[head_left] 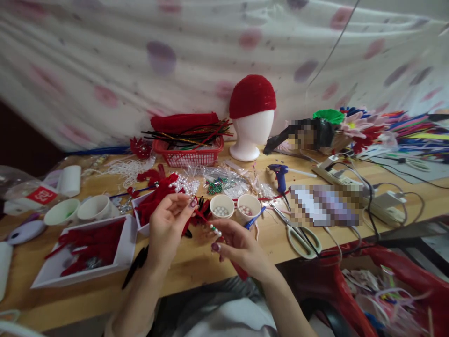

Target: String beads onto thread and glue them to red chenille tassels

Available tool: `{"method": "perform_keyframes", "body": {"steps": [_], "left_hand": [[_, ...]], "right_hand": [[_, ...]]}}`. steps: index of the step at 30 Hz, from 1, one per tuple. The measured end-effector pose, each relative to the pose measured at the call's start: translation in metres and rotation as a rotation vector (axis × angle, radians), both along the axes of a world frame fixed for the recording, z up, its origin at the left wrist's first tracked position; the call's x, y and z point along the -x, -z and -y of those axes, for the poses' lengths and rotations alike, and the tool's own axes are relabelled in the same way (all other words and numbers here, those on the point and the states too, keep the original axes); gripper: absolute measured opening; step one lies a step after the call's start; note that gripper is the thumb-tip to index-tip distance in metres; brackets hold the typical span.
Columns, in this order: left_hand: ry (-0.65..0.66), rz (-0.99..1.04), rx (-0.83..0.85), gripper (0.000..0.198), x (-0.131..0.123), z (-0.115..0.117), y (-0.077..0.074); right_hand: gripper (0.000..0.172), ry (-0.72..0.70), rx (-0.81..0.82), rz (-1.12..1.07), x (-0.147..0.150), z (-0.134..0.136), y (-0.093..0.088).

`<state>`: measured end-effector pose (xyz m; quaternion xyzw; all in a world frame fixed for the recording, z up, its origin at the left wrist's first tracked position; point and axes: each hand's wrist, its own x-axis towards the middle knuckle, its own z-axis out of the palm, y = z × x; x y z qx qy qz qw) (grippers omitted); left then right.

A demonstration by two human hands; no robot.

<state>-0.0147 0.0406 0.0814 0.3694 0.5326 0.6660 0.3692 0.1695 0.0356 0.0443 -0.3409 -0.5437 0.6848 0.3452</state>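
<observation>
Over the near edge of the wooden table (pixel 84 295), the left hand (pixel 167 223) pinches a thin red bead-strung wire (pixel 210 227); the right hand (pixel 235 244), at its four o'clock, clamps the wire's beaded end.

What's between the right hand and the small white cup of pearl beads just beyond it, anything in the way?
Only what the hands hold. The right hand pinches a red wire strung with pale beads, its other end in the left hand; that strand crosses the gap to the small white cup of pearl beads.
</observation>
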Motion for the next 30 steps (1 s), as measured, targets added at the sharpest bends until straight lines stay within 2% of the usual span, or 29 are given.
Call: {"method": "perform_keyframes", "body": {"steps": [2, 4, 7, 10, 15, 19, 24, 30], "left_hand": [[-0.034, -0.085, 0.055, 0.024, 0.007, 0.016, 0.016], [-0.081, -0.146, 0.114, 0.024, 0.012, 0.028, 0.03], [-0.147, -0.197, 0.185, 0.026, 0.015, 0.038, 0.045], [-0.184, -0.212, 0.216, 0.028, 0.019, 0.041, 0.056], [-0.153, -0.395, 0.214, 0.025, 0.027, 0.047, 0.074], [-0.094, -0.56, 0.184, 0.02, 0.027, 0.051, 0.082], [-0.092, -0.772, 0.077, 0.016, 0.026, 0.052, 0.086], [-0.182, -1.241, -0.082, 0.02, 0.026, 0.051, 0.087]], "right_hand": [[0.039, -0.005, -0.197, 0.279, 0.0, 0.005, 0.011], [0.04, -0.007, -0.314, 0.471, 0.0, 0.009, 0.018], [0.038, -0.012, -0.376, 0.605, -0.001, 0.01, 0.02], [0.034, -0.024, -0.436, 0.737, -0.005, 0.008, 0.014], [0.027, -0.03, -0.462, 0.891, -0.016, 0.009, 0.002], [0.025, -0.017, -0.458, 0.963, -0.025, 0.011, -0.001], [0.023, -0.005, -0.447, 1.028, -0.029, 0.011, 0.0], [0.02, 0.021, -0.486, 0.987, -0.039, 0.014, -0.007]]}}
